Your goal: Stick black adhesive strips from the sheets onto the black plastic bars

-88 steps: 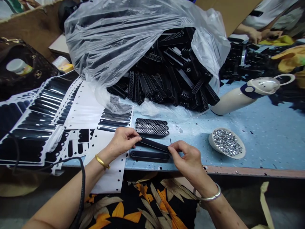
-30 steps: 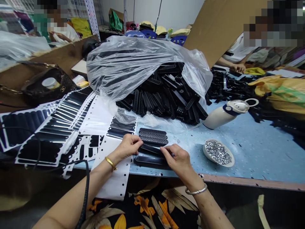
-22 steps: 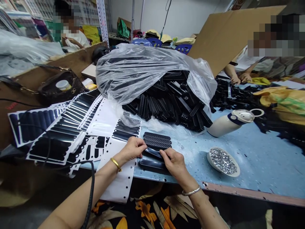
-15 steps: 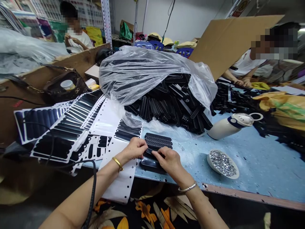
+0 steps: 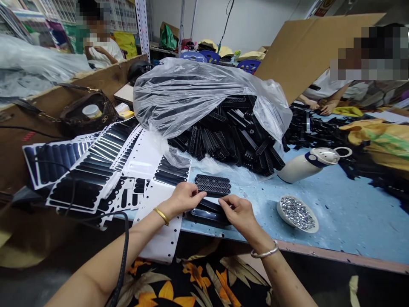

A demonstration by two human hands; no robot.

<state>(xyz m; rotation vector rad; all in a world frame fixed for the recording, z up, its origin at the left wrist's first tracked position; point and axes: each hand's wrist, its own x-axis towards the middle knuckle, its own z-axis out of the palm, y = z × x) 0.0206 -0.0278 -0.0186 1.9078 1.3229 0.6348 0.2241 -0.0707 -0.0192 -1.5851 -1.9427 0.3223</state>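
Both of my hands are pinched at the two ends of a thin black strip (image 5: 209, 205), low over the table. My left hand (image 5: 185, 197), with a gold bangle at the wrist, is at its left end. At its right end is my right hand (image 5: 239, 213), wearing a silver bangle. Directly below lies a glossy black plastic bar (image 5: 209, 216), partly covered by the strip and my fingers. Just beyond my hands sit several black bars with a lattice pattern (image 5: 213, 186). Beside my left hand, a white backing sheet (image 5: 156, 219) carries black rounded strips (image 5: 171, 171).
A clear plastic bag (image 5: 179, 96) spills black bars (image 5: 230, 136) at the back. To the right stand a bowl of small shiny metal parts (image 5: 297, 214) and a tilted white bottle (image 5: 297, 166). More strip sheets (image 5: 79, 187) and a handbag (image 5: 86, 113) lie left. Two people work beyond.
My right hand has moved right and slightly away from the left hand. My left hand has shifted a little right and up. The glossy bar underneath is more exposed.
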